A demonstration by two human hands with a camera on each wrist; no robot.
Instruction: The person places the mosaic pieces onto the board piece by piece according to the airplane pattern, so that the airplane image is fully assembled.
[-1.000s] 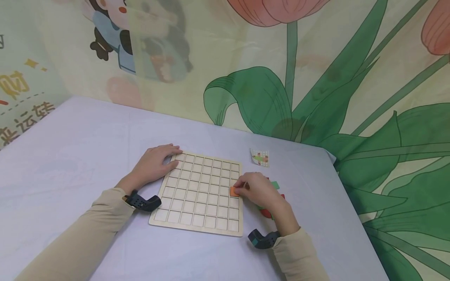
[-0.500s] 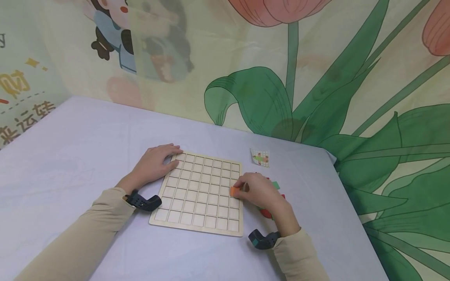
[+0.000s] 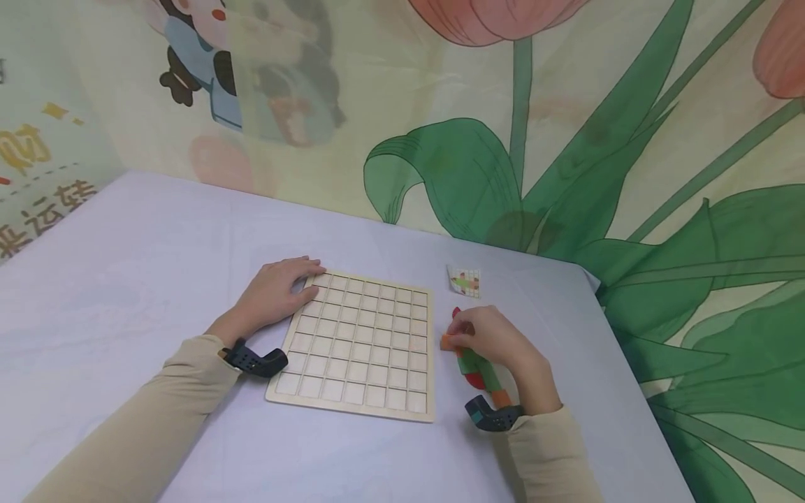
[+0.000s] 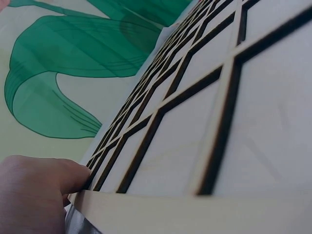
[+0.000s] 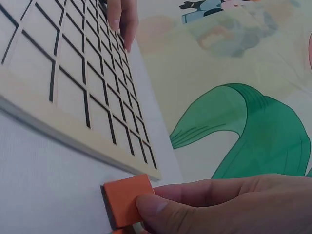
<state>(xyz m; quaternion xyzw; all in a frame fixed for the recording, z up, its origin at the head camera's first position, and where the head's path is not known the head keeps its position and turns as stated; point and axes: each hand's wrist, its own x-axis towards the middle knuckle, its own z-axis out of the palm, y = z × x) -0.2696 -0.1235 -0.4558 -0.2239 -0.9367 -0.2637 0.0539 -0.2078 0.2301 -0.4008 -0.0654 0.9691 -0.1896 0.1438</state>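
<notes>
A pale wooden grid board (image 3: 352, 335) lies flat on the table. My left hand (image 3: 273, 293) rests on its far left corner, fingers extended along the edge; in the left wrist view the thumb (image 4: 73, 175) touches the rim. Between thumb and fingertips my right hand (image 3: 493, 335) pinches an orange square tile (image 5: 127, 197), just off the board's right edge. Green tiles (image 3: 487, 374), a red piece (image 3: 474, 381) and another orange tile (image 3: 500, 399) lie beneath and beside that hand, which partly covers them.
A small printed card (image 3: 465, 282) with a coloured grid picture lies beyond the right hand, one corner curled up. White cloth covers the table (image 3: 157, 279), and a printed backdrop (image 3: 302, 168) stands along its far edge.
My right hand has drawn back to the right with the orange tile, from above the board's right column to beside the board. The left hand stays put.
</notes>
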